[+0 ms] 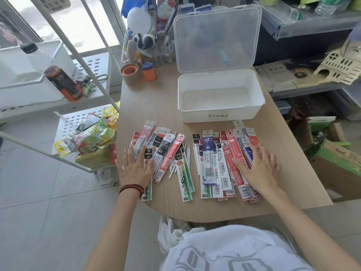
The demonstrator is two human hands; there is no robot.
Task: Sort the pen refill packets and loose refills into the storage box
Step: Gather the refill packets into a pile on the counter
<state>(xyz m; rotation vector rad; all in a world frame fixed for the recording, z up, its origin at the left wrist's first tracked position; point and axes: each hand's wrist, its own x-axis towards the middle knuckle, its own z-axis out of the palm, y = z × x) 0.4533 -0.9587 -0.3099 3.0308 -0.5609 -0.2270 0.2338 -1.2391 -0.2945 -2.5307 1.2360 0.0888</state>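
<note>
Packets [209,161] and loose refills [188,153] fan across the table [156,106] at six o'clock from the open storage box [220,114], our left hand [134,167] and right hand [259,165] pressing flat, fingers [130,154] unclenched; light, slick, floppy, we judge, so pinch bundles mid-length.

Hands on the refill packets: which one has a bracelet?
The left hand, spread flat on the left-side packets: a dark red beaded bracelet circles its wrist. The right hand, on the right-side packets, has a bare wrist.
</note>
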